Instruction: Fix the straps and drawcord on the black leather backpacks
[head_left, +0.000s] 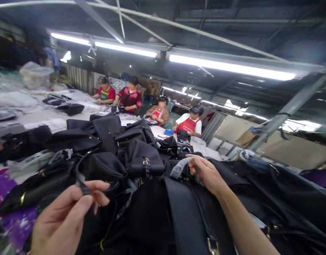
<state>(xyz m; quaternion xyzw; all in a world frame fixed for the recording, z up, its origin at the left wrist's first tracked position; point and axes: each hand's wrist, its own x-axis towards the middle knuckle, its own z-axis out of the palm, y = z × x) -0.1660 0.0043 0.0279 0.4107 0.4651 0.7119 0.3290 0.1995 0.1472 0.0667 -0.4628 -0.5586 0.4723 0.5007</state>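
Note:
Between the thumb and fingers of my left hand (68, 212) is a thin black strap (78, 171), pinched near its end. My right hand (207, 173) is closed around a carry handle (180, 168) wrapped in clear plastic. That handle sits at the top of a black backpack (152, 216) right in front of me. The backpack has a wide flap band and a narrow strap with a metal buckle (213, 246). Part of the handle is hidden behind my right fingers.
Black bags (145, 159) are heaped across the long table ahead. Purple plastic packaging (19, 219) lies at the lower left. Several people, one in a red apron (188, 125), work along the table's far side. A slanted metal post (293, 106) stands at the right.

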